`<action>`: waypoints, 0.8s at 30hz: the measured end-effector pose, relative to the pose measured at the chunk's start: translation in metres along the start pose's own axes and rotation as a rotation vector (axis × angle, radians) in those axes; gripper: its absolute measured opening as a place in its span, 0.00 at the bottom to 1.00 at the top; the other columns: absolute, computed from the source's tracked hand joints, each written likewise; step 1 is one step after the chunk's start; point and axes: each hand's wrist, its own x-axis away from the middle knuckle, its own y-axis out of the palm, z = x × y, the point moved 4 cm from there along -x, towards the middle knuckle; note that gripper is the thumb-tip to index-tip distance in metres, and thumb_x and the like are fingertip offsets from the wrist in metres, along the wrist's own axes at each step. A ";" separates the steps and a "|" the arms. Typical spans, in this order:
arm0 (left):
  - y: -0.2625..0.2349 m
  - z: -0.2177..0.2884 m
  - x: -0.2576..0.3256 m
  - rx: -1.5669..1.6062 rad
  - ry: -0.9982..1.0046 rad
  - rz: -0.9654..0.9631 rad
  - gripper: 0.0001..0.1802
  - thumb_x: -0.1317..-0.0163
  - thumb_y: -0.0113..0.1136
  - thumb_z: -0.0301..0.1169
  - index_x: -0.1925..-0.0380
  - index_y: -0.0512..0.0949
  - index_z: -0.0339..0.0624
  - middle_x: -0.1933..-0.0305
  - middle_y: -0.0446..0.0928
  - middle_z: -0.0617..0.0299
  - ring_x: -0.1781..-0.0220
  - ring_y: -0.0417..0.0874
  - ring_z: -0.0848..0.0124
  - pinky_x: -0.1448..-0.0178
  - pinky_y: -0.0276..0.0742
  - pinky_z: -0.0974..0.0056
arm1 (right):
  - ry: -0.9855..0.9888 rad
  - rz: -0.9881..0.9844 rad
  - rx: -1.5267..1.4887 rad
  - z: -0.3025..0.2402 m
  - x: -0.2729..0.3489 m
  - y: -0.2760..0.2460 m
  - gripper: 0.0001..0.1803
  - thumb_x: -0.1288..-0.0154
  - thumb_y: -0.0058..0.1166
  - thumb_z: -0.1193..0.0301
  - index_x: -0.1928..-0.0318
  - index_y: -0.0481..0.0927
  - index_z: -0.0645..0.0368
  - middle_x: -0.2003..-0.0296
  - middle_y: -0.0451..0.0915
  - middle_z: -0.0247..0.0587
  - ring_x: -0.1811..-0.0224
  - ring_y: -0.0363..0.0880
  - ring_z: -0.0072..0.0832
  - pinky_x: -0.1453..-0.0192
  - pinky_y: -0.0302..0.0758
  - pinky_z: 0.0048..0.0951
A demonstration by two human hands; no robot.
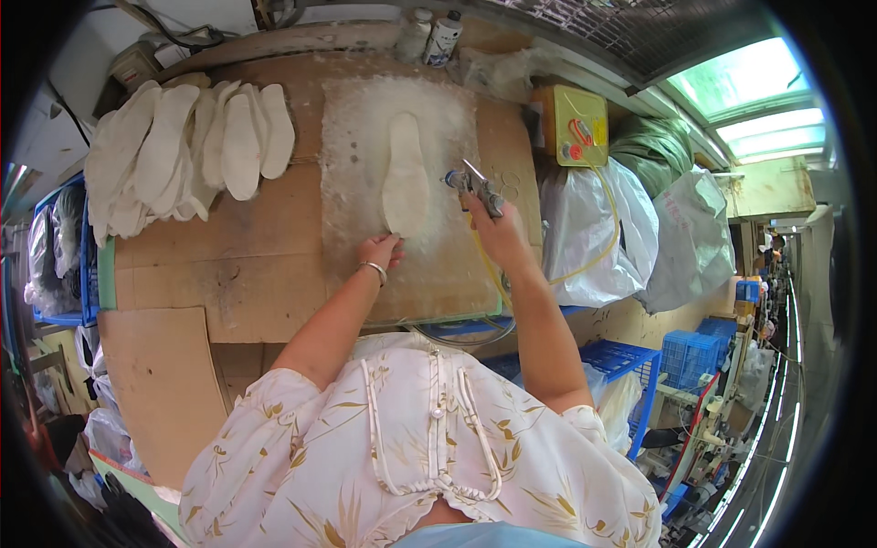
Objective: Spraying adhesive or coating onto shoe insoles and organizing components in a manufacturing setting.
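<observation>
A cream-coloured insole (405, 178) lies flat on a whitish, residue-coated sheet (347, 219) on the cardboard-covered table, its heel end pointing away from me. My left hand (381, 251) pinches the near edge of the insole between thumb and fingers; a bracelet circles that wrist. To the right of the insole, my right hand (501, 228) is wrapped round a metal spray gun (475, 187), whose front points left toward the insole. A yellow hose (486, 251) runs down from the gun. My fingers partly hide its handle.
Several similar insoles (174, 151) lie in an overlapping pile at the back left. Two bottles (443, 38) stand at the far edge. On the right are a yellow tin (581, 125) with the hose attached and white plastic sacks (603, 228). Blue crates (690, 356) stand lower right.
</observation>
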 end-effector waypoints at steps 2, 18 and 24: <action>0.000 0.000 0.001 -0.003 -0.006 0.004 0.13 0.42 0.59 0.35 0.62 0.77 0.37 0.66 0.81 0.62 0.75 0.81 0.74 0.77 0.74 0.73 | 0.021 -0.025 0.053 -0.001 0.011 -0.001 0.17 0.36 0.51 0.59 0.67 0.77 0.63 0.81 0.71 0.32 0.77 0.68 0.19 0.70 0.65 0.24; 0.000 0.001 0.002 0.002 -0.019 -0.006 0.13 0.42 0.58 0.34 0.61 0.77 0.38 0.66 0.81 0.63 0.74 0.81 0.75 0.78 0.74 0.73 | 0.085 -0.102 0.059 0.016 0.081 0.002 0.15 0.36 0.51 0.61 0.70 0.73 0.61 0.80 0.68 0.31 0.77 0.63 0.19 0.72 0.63 0.25; -0.001 0.000 0.000 0.017 -0.015 -0.011 0.12 0.41 0.58 0.34 0.61 0.77 0.38 0.66 0.81 0.63 0.74 0.81 0.75 0.78 0.74 0.73 | 0.046 -0.131 0.000 0.005 0.087 0.012 0.18 0.38 0.55 0.59 0.68 0.73 0.65 0.78 0.73 0.51 0.77 0.67 0.42 0.68 0.68 0.35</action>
